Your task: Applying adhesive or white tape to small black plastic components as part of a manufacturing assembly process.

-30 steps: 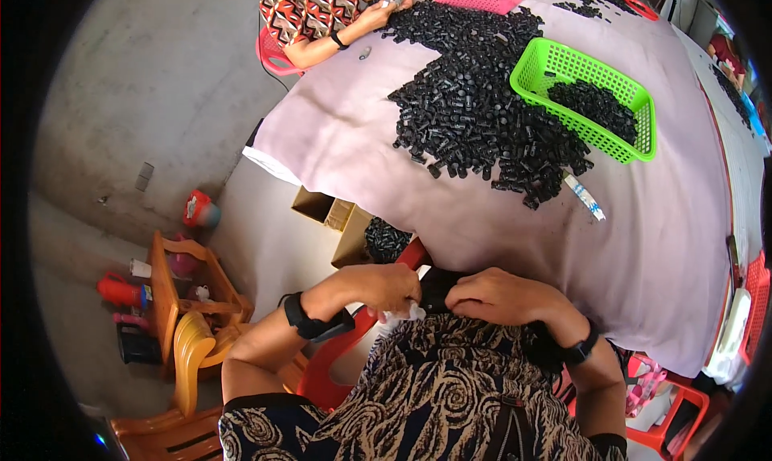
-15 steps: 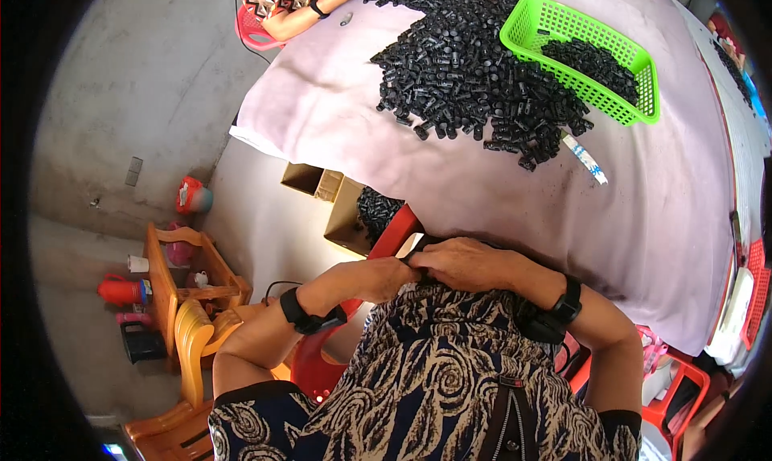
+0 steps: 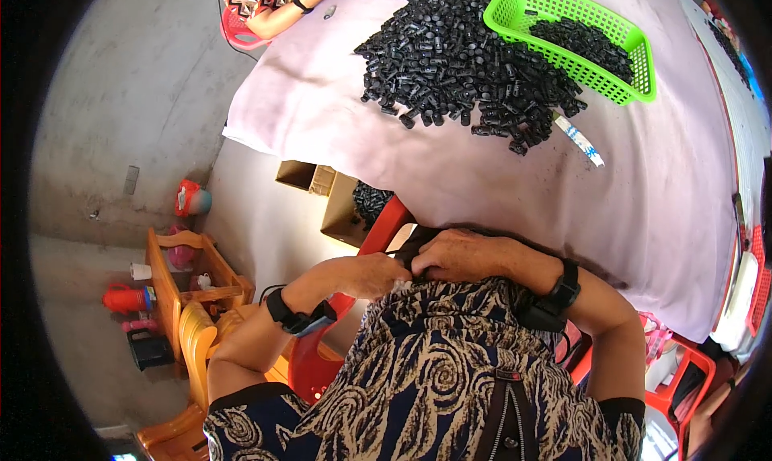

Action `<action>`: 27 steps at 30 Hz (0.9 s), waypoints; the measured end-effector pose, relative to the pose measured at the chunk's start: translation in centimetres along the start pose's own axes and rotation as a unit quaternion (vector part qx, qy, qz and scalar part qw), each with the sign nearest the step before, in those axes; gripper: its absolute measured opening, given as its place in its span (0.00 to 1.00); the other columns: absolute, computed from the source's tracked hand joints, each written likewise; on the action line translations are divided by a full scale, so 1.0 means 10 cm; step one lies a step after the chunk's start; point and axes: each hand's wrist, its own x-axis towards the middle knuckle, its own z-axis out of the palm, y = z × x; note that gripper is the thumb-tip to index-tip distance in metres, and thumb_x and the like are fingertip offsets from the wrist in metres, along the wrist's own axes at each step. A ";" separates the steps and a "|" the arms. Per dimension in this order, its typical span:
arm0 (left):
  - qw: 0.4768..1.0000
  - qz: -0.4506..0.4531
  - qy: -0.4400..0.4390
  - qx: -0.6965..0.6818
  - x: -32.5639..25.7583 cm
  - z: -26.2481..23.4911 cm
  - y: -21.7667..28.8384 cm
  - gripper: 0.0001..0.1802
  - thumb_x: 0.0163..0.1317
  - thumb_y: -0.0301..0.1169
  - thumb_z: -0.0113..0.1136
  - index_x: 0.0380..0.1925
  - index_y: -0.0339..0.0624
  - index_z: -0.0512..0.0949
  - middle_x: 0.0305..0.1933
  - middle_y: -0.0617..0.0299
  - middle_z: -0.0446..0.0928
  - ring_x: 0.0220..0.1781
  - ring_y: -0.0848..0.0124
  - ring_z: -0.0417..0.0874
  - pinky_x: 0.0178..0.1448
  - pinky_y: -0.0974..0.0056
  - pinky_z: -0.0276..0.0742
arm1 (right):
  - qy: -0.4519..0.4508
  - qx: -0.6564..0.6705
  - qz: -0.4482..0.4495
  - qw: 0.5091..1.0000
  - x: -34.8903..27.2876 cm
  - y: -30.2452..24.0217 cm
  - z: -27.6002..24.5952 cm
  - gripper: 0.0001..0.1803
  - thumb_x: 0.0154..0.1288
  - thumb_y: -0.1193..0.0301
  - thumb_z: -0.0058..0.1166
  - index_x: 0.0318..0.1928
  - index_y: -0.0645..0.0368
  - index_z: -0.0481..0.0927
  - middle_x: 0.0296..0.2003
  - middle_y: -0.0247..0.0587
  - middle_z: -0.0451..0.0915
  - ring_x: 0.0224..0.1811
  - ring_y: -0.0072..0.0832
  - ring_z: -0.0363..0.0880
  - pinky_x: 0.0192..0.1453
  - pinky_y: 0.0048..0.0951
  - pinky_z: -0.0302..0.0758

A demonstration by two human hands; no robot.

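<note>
Close together at the near edge of the cloth-covered table, both my hands are over my lap. My left hand has its fingers curled in, with a small pale bit at the fingertips. Beside it, my right hand is bent closed, knuckles up. A dark thing lies between and behind them, too hidden to name. Beyond, a large heap of small black plastic pieces covers the table. A light green plastic basket with more of these pieces stands at its right.
A knife-like tool with a white-and-blue handle lies right of the heap. Open cardboard boxes, one with black pieces, stand below the table's left edge, near a red chair. A co-worker's arm rests at the far left.
My view has shifted slightly, so the heap and basket sit higher. My hands have drawn a little apart at the fingertips, and the pale bit by the left fingers has come into sight.
</note>
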 end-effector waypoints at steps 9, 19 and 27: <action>0.991 -0.083 0.098 0.039 0.05 -0.12 0.38 0.06 0.51 0.22 0.50 0.24 0.30 0.75 0.20 0.50 0.76 0.22 0.53 0.78 0.27 0.57 0.73 | 0.113 0.066 -0.015 0.991 -0.09 -0.04 0.00 0.06 0.55 0.76 0.53 0.35 0.61 0.75 0.30 0.43 0.77 0.35 0.40 0.77 0.40 0.35 0.72; 0.961 -0.068 0.242 0.116 0.21 0.24 0.09 0.16 0.55 0.25 0.47 0.45 0.38 0.69 0.44 0.43 0.75 0.47 0.49 0.76 0.47 0.52 0.73 | 0.139 0.036 -0.031 0.989 -0.11 -0.13 -0.03 0.06 0.55 0.75 0.54 0.35 0.60 0.76 0.31 0.44 0.77 0.34 0.43 0.76 0.39 0.35 0.73; 0.960 -0.047 0.249 0.116 0.38 0.26 0.08 0.19 0.53 0.25 0.52 0.47 0.40 0.68 0.46 0.44 0.72 0.49 0.48 0.74 0.49 0.53 0.71 | 0.130 -0.002 -0.021 0.991 -0.14 -0.13 0.03 0.03 0.54 0.75 0.51 0.31 0.60 0.74 0.27 0.46 0.75 0.32 0.45 0.75 0.37 0.38 0.71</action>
